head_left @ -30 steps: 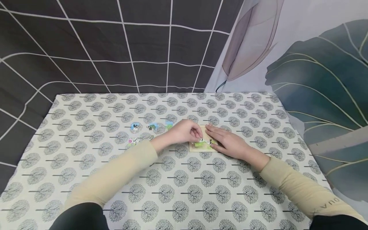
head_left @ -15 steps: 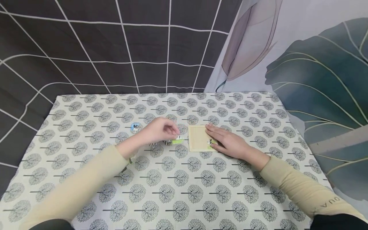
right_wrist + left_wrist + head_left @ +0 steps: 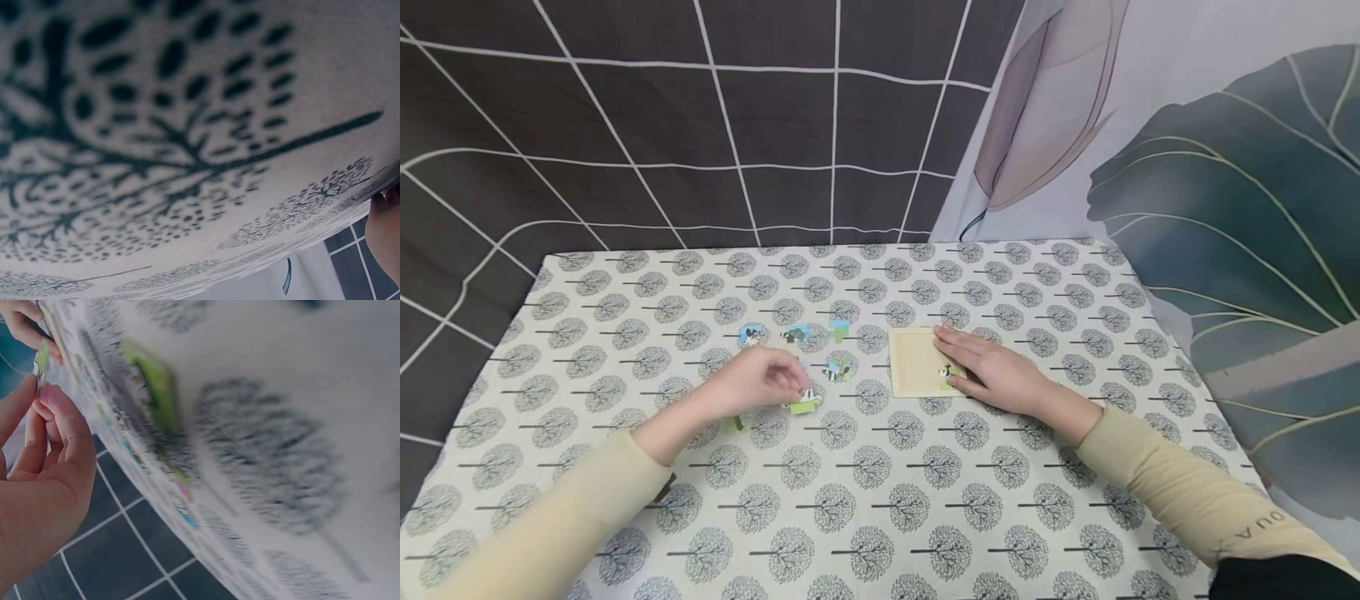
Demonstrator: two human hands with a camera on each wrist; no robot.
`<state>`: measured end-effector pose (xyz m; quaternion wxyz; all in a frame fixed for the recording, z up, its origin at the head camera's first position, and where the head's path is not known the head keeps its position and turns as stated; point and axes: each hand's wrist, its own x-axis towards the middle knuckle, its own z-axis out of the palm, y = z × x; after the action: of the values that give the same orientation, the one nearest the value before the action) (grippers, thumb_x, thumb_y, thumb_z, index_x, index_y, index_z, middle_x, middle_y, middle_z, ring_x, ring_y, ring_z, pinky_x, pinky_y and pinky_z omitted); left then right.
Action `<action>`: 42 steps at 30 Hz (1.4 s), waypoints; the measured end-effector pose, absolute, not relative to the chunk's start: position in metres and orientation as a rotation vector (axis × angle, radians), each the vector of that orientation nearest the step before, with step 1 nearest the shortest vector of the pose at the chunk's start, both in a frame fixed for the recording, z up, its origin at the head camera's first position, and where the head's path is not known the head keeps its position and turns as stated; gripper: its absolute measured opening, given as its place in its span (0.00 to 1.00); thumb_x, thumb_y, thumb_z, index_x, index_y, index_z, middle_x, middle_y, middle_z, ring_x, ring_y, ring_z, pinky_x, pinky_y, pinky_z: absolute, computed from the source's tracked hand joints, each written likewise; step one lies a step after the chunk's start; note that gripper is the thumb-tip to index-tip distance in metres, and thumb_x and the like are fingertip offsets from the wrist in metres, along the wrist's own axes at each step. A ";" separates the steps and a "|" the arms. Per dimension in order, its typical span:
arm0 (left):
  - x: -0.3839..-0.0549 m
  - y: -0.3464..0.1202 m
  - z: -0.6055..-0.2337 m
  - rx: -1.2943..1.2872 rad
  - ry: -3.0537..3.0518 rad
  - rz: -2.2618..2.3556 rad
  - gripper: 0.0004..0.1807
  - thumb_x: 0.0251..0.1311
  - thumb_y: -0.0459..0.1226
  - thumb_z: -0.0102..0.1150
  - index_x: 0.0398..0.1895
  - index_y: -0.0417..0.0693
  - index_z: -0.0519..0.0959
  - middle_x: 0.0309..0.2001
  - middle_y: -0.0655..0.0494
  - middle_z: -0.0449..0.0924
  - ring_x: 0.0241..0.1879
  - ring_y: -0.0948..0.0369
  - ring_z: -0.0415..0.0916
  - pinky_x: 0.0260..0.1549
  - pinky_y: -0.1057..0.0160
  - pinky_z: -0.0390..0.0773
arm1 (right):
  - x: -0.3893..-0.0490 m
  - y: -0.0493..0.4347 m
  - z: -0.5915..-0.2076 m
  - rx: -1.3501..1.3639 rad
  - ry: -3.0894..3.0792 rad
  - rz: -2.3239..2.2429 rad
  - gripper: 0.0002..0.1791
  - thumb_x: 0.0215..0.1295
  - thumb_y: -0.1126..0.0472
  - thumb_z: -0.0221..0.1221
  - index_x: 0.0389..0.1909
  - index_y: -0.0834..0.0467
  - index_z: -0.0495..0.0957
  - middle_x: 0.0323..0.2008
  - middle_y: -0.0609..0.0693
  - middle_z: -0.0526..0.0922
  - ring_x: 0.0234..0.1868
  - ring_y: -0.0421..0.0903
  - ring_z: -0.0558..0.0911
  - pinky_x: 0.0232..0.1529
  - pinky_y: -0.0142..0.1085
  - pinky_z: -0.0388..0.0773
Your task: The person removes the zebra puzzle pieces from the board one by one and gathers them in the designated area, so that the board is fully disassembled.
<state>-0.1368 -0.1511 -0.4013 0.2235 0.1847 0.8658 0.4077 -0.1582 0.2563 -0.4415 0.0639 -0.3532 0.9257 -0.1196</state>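
My left hand [image 3: 748, 383] pinches a green-and-white jigsaw piece [image 3: 803, 406] between thumb and fingertips, above the loose pieces left of the tray. In the left wrist view the piece [image 3: 41, 359] stands edge-on in the fingertips of the left hand [image 3: 50, 469]. My right hand [image 3: 996, 372] lies with extended fingers across the right side of a shallow wooden puzzle tray [image 3: 913, 340]. One piece with a black-and-white animal [image 3: 947, 373] sits in the tray's lower right, partly under that hand. The right wrist view catches just a sliver of the right hand [image 3: 384, 228].
Several loose jigsaw pieces lie left of the tray, among them a blue-green piece [image 3: 839, 329], a tree piece [image 3: 793, 333] and an animal piece [image 3: 837, 372]. A tree-print cloth [image 3: 880, 500] covers the table. A dark checked curtain [image 3: 775, 117] hangs behind.
My left hand has moved left from over the tray to the loose pieces, carrying the green-and-white jigsaw piece. The right hand has stayed on the tray.
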 end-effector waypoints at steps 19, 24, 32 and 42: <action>-0.119 -0.158 -0.419 0.514 2.470 1.059 0.07 0.57 0.28 0.72 0.38 0.43 0.86 0.34 0.55 0.86 0.35 0.64 0.80 0.39 0.71 0.83 | -0.161 0.255 -0.441 -1.098 2.792 -0.331 0.38 0.80 0.46 0.57 0.82 0.58 0.59 0.84 0.55 0.57 0.84 0.57 0.61 0.83 0.54 0.60; -0.119 -0.157 -0.418 0.508 2.476 1.054 0.07 0.57 0.27 0.73 0.38 0.43 0.86 0.33 0.54 0.85 0.35 0.64 0.80 0.39 0.71 0.83 | -0.161 0.256 -0.441 -1.101 2.791 -0.343 0.38 0.80 0.46 0.57 0.82 0.58 0.59 0.85 0.54 0.57 0.84 0.57 0.61 0.83 0.54 0.60; -0.118 -0.158 -0.419 0.540 2.522 1.034 0.08 0.57 0.27 0.72 0.39 0.44 0.86 0.33 0.57 0.85 0.35 0.64 0.79 0.41 0.69 0.83 | -0.161 0.257 -0.441 -1.100 2.775 -0.345 0.39 0.80 0.46 0.57 0.83 0.58 0.59 0.85 0.54 0.56 0.84 0.57 0.60 0.83 0.54 0.59; -0.116 -0.155 -0.422 0.603 2.571 0.972 0.09 0.57 0.26 0.72 0.38 0.45 0.86 0.33 0.58 0.84 0.35 0.65 0.78 0.41 0.68 0.83 | -0.158 0.261 -0.438 -1.071 2.723 -0.381 0.46 0.74 0.41 0.61 0.84 0.57 0.56 0.86 0.54 0.53 0.85 0.58 0.58 0.84 0.56 0.57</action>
<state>-0.1157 -0.1546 -0.4216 0.1630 0.2113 0.9015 0.3407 -0.1583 0.2613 -0.4381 0.0952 -0.3614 0.9186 -0.1286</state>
